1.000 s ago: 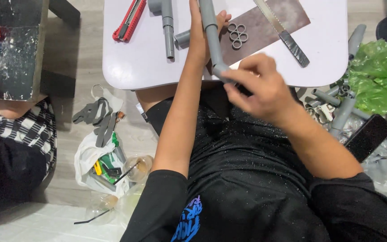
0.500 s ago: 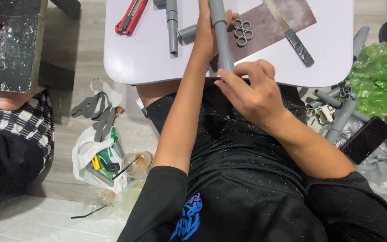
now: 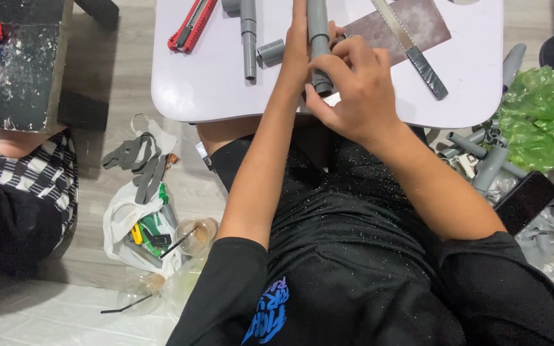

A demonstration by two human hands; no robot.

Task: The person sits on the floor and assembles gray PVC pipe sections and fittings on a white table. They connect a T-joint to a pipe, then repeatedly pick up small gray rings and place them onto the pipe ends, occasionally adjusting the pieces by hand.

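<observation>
A long grey plastic pipe (image 3: 318, 32) lies lengthwise on the small white table (image 3: 206, 90). My left hand (image 3: 297, 51) wraps around the pipe from the left side. My right hand (image 3: 354, 86) closes its fingers on the pipe's near end, where a thicker grey fitting sits, right at the table's front edge. Both forearms reach over my lap, which is dusted with fine white specks.
On the table lie a red utility knife (image 3: 190, 24), another grey pipe (image 3: 248, 38), a short grey coupling (image 3: 270, 52), a hand saw (image 3: 411, 51) and brown sandpaper (image 3: 418, 22). Grey pipe pieces (image 3: 488, 160) and a green bag (image 3: 537, 122) lie right; a white bag (image 3: 129, 224) left.
The view has shifted so the table sits lower and closer. My right hand has moved up from below the table edge onto the pipe's near end; my left hand keeps hold of the pipe.
</observation>
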